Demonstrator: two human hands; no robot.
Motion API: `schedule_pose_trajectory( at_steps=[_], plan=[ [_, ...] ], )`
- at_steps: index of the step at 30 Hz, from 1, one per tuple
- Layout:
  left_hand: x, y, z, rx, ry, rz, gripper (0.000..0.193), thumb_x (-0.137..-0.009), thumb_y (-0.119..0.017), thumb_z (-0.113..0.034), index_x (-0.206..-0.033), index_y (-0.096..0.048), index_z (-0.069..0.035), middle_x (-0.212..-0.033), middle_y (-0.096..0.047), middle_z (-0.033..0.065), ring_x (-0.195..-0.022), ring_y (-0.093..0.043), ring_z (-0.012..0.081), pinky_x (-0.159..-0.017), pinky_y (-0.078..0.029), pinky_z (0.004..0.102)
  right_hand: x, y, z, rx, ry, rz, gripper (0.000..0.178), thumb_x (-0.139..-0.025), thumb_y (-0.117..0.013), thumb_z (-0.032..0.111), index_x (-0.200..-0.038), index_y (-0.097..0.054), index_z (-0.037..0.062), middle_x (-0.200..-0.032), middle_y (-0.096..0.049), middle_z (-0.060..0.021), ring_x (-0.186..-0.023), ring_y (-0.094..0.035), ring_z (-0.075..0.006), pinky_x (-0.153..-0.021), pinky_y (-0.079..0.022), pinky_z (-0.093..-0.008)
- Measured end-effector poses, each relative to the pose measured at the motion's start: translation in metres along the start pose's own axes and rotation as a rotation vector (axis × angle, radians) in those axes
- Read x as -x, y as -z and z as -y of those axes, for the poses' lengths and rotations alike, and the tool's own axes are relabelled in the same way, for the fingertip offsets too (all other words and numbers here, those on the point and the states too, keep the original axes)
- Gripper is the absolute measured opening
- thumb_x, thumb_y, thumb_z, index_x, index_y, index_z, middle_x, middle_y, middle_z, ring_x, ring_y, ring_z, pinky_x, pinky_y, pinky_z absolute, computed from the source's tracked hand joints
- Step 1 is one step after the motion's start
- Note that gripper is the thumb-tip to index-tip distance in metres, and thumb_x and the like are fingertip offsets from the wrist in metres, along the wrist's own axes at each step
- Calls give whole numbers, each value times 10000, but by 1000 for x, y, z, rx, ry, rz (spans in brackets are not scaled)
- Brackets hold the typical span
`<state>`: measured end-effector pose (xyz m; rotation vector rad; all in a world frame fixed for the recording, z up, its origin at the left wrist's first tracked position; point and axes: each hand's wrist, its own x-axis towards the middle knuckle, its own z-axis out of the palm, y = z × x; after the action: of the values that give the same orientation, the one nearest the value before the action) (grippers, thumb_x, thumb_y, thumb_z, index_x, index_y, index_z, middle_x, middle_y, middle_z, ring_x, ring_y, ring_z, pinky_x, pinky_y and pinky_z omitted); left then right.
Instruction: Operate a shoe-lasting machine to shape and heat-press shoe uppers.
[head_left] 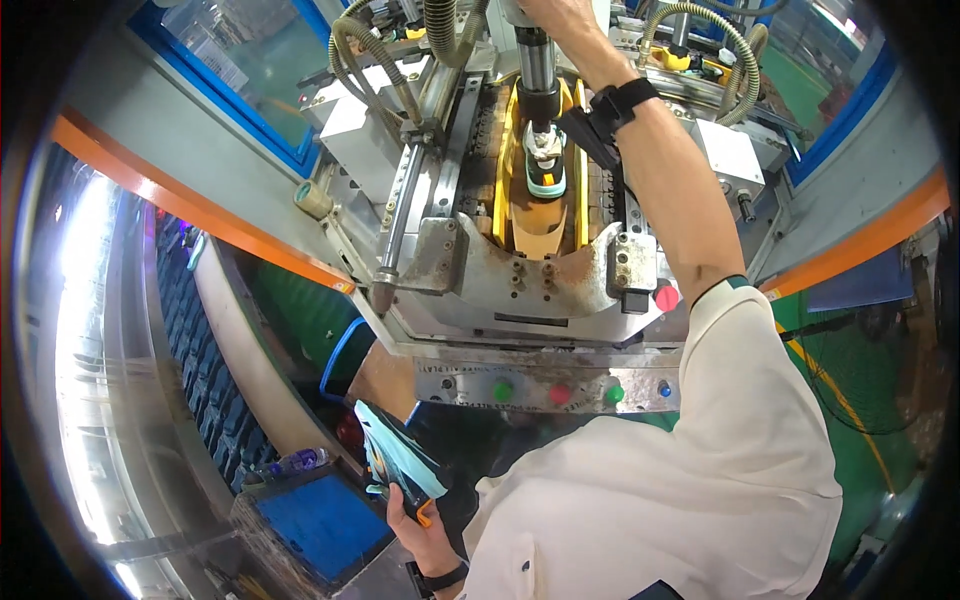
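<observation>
My left hand is at the lower middle, closed around one end of a light-blue and dark shoe with an orange loop. The shoe is tilted in front of the machine. My right arm stretches up across the machine to the top edge. There my right hand is beside the upright metal press cylinder, its fingers mostly cut off or hidden. Below the cylinder, another shoe, with a light-blue toe, stands in the press between yellow side walls.
A front panel carries green, red and blue buttons. Ribbed hoses and white metal blocks flank the press. To the left are a blue-topped box, a bottle and a belt of dark-blue pieces. Orange-edged guards stand at both sides.
</observation>
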<state>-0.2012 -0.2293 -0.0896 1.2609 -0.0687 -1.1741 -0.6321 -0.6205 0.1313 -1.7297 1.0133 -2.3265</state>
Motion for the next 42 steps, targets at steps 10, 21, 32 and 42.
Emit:
schedule_pose_trajectory(
  at_steps=[10, 21, 32, 42],
  plan=[
    [44, 30, 7, 2, -69, -47, 253, -920, -622, -170, -1138, -622, -42, -1031, -691, 47, -869, -688, 143, -671, -543, 266, 49, -59, 25, 194, -252, 62, 405, -736, -747, 169, -1086, -655, -13, -911, -703, -149, -831, -680, -252, -714, -545, -366],
    [118, 189, 34, 399, -214, -369, 380, -873, -664, -27, -1223, -566, 86, -1101, -673, 154, -954, -698, 241, -849, -587, 354, 213, -109, 127, -171, -129, 812, 430, -827, -706, 175, -1191, -597, -26, -1084, -650, -159, -975, -638, -249, -848, -501, -344],
    [84, 424, 52, 799, -307, -1066, 303, -802, -716, -13, -1079, -621, 66, -998, -680, 170, -849, -710, 303, -684, -608, 456, 152, -204, 43, 35, 304, 743, 455, -917, -665, 181, -1295, -539, -39, -1258, -598, -169, -1119, -597, -246, -981, -457, -321],
    [16, 690, -7, 781, -647, -1215, 331, -701, -775, -118, -963, -637, 30, -872, -645, 95, -687, -636, 232, -505, -524, 347, 369, -525, 620, -473, 674, 1232, 460, -802, -617, -92, -1239, -609, 52, -1227, -651, -77, -1095, -619, -202, -890, -503, -338]
  ],
)
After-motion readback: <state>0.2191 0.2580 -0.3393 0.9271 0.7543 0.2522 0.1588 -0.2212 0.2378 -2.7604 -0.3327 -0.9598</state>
